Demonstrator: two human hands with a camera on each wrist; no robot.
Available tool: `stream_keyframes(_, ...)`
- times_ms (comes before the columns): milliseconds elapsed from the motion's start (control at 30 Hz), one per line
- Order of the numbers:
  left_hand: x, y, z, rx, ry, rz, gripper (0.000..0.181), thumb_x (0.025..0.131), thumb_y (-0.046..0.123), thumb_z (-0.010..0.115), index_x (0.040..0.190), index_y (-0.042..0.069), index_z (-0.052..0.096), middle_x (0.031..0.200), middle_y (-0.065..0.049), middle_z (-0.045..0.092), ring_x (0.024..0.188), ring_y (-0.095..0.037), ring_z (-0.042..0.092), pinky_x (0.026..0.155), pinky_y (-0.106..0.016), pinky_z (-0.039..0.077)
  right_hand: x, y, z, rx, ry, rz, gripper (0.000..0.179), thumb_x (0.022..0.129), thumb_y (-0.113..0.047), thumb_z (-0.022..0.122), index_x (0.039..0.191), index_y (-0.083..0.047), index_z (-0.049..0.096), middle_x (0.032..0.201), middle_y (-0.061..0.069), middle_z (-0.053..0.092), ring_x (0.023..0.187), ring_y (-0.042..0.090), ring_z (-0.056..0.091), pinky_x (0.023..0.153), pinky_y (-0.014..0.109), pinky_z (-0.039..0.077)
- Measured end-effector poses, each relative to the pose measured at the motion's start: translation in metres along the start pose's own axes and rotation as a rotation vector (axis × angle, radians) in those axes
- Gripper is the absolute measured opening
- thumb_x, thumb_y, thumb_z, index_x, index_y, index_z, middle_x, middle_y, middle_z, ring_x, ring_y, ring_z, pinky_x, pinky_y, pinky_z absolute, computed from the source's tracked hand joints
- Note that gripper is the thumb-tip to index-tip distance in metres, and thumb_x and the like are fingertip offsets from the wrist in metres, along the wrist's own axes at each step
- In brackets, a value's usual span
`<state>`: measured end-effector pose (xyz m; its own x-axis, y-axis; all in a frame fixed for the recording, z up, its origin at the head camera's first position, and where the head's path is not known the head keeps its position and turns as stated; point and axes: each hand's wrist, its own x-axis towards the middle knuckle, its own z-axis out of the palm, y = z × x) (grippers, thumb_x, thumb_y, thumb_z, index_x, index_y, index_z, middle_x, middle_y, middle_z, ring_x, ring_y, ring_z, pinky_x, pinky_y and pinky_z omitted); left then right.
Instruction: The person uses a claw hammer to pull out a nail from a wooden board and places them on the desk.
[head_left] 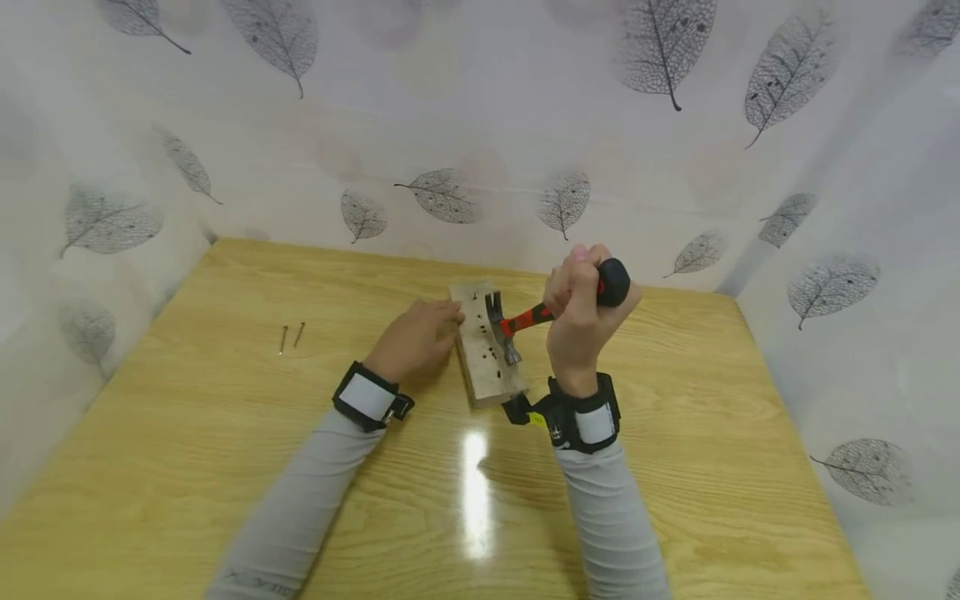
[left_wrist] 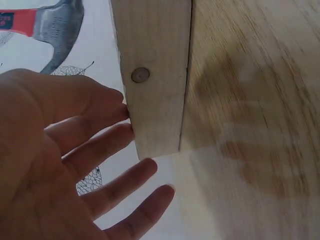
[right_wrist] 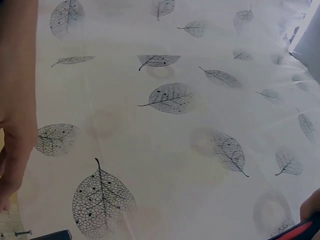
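A pale wooden block (head_left: 480, 367) with a row of dark holes or marks lies on the table. My left hand (head_left: 420, 337) is at its left edge; in the left wrist view the fingers (left_wrist: 100, 147) are fairly straight and spread, some tips touching the wood (left_wrist: 155, 110), which shows a round knot. My right hand (head_left: 585, 308) grips the red and black handle of a claw hammer (head_left: 528, 319), raised over the block with its metal head above the holes. A small nail (right_wrist: 22, 233) stands near the block's far end, low in the right wrist view.
Two loose nails (head_left: 283, 340) lie on the wood-grain table (head_left: 225, 417), left of the left hand. Behind the table rises a pale wall covering (head_left: 480, 100) printed with dark leaves, and it continues along both sides. Straps with small cameras circle both wrists.
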<state>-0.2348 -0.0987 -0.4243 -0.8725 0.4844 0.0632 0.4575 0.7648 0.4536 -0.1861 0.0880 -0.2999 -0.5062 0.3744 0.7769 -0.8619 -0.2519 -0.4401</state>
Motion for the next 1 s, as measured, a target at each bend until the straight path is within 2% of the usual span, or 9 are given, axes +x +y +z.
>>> stream_keyframes(200, 0.002, -0.004, 0.001, -0.096, -0.017, 0.039, 0.035, 0.095, 0.012, 0.055, 0.128, 0.008, 0.064, 0.139, -0.009, 0.056, 0.130, -0.024, 0.044, 0.112, -0.044, 0.036, 0.002, 0.019, 0.000, -0.028, -0.020, 0.036, 0.035, 0.091, -0.003, 0.047, 0.058, -0.005, 0.034, 0.045, -0.006, 0.028, 0.034, 0.006, 0.020, 0.032, 0.020, 0.016)
stream_keyframes(367, 0.001, -0.005, 0.001, -0.100, -0.034, 0.052, 0.035, 0.096, 0.013, 0.054, 0.129, 0.008, 0.063, 0.142, -0.010, 0.053, 0.132, -0.025, 0.042, 0.113, -0.043, 0.035, 0.016, 0.040, -0.004, -0.066, -0.035, 0.102, 0.033, 0.095, -0.005, 0.047, 0.064, -0.014, 0.043, 0.046, -0.008, 0.030, 0.034, 0.007, 0.018, 0.033, 0.022, 0.015)
stream_keyframes(633, 0.002, -0.004, 0.002, -0.090, -0.042, 0.054, 0.036, 0.097, 0.016, 0.052, 0.131, 0.008, 0.062, 0.145, -0.010, 0.050, 0.133, -0.025, 0.040, 0.114, -0.042, 0.033, 0.036, 0.074, -0.004, -0.134, -0.092, 0.272, 0.036, 0.098, -0.012, 0.051, 0.064, -0.014, 0.040, 0.046, -0.008, 0.030, 0.035, 0.011, 0.019, 0.034, 0.022, 0.016)
stream_keyframes(800, 0.002, -0.004, 0.000, -0.076, -0.051, 0.023, 0.037, 0.098, 0.016, 0.051, 0.133, 0.009, 0.060, 0.146, -0.009, 0.048, 0.133, -0.024, 0.040, 0.114, -0.041, 0.033, 0.042, 0.087, 0.005, -0.167, -0.132, 0.377, 0.035, 0.098, -0.016, 0.053, 0.065, -0.012, 0.042, 0.048, -0.006, 0.032, 0.037, 0.012, 0.023, 0.036, 0.023, 0.019)
stream_keyframes(1000, -0.001, -0.003, -0.005, -0.069, -0.061, -0.002, 0.038, 0.098, 0.017, 0.051, 0.134, 0.009, 0.059, 0.146, -0.009, 0.048, 0.133, -0.024, 0.040, 0.114, -0.041, 0.033, 0.049, 0.101, 0.017, -0.259, -0.181, 0.505, 0.040, 0.099, -0.019, 0.052, 0.061, -0.013, 0.041, 0.047, -0.006, 0.033, 0.038, 0.012, 0.025, 0.037, 0.022, 0.021)
